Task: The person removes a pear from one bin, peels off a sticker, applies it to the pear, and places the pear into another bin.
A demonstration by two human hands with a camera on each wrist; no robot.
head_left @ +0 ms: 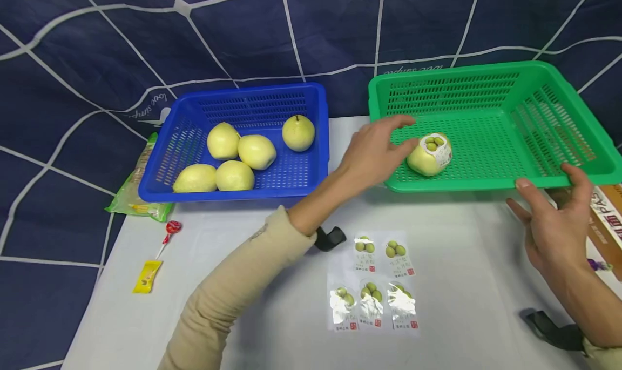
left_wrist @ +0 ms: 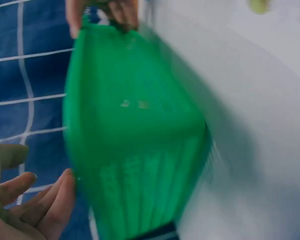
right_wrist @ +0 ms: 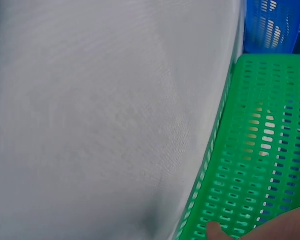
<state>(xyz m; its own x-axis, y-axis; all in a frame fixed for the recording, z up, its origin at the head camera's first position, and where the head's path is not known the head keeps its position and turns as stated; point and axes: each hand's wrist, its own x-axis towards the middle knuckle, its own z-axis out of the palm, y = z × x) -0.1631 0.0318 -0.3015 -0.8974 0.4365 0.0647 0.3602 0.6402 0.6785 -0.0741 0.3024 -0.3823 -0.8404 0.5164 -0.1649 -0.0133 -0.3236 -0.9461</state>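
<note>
My left hand (head_left: pixel 374 151) reaches over the left end of the green basket (head_left: pixel 486 185), its thumb tip beside a pear (head_left: pixel 421 163) that bears a pear-picture label (head_left: pixel 442 155). The thumb and fingers are spread, with nothing between them. In the left wrist view that hand (left_wrist: pixel 30 205) is seen beside the basket's rim. At the basket's front right, my right hand (head_left: pixel 559 224) holds the rim with its thumb and fingers. Only a little of the right hand (right_wrist: pixel 275 227) shows in the right wrist view. Left of the green basket, a blue basket (head_left: pixel 233 196) holds several unlabelled pears (head_left: pixel 257 152).
A sheet of pear labels (head_left: pixel 371 305) lies on the white table at front centre. On the left are a green snack bag (head_left: pixel 128 200), a red lollipop (head_left: pixel 173 227) and a yellow packet (head_left: pixel 147 276). A brown box (head_left: pixel 613 227) stands at far right.
</note>
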